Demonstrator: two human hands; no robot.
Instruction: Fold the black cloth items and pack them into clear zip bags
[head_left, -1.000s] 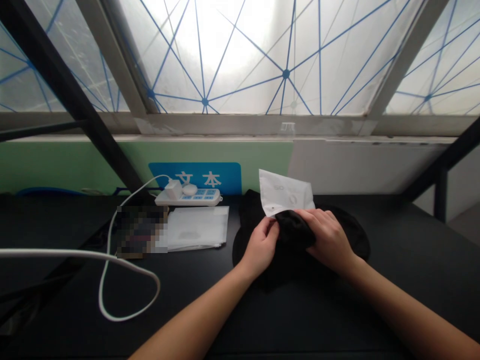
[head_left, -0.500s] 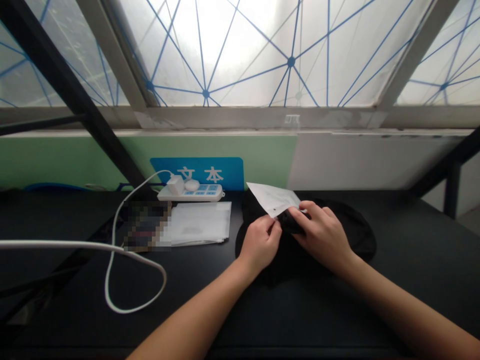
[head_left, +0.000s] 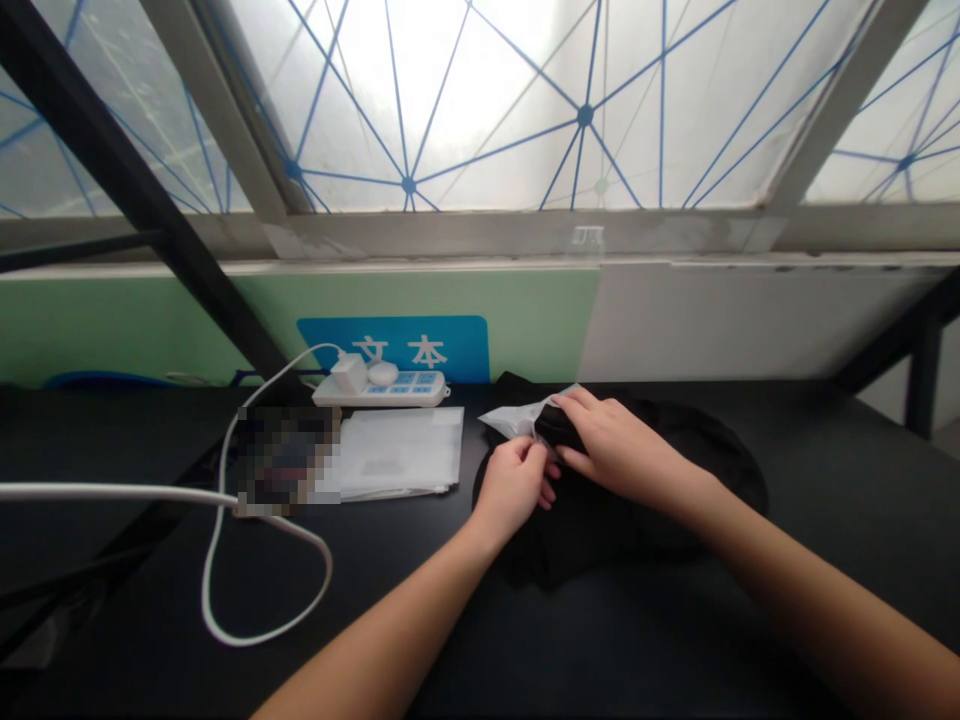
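My left hand (head_left: 515,482) pinches the lower edge of a small white plastic bag (head_left: 510,420) that lies almost flat over a heap of black cloth (head_left: 675,490). My right hand (head_left: 611,447) is closed round a bunched piece of black fabric (head_left: 555,424) whose end sits at the bag's mouth. Both hands rest above the heap on the black table (head_left: 600,640). How far the fabric reaches into the bag is hidden by my fingers.
A stack of flat white bags (head_left: 397,452) lies left of my hands. Behind it sits a white power strip (head_left: 381,388) with a plug, and its white cable (head_left: 225,540) loops over the table's left side. A blurred object (head_left: 285,460) lies beside the stack. Black metal struts stand at both sides.
The white bag has dropped from upright to nearly flat and moved left. My right hand has slid left with the bunched black fabric towards the bag's mouth.
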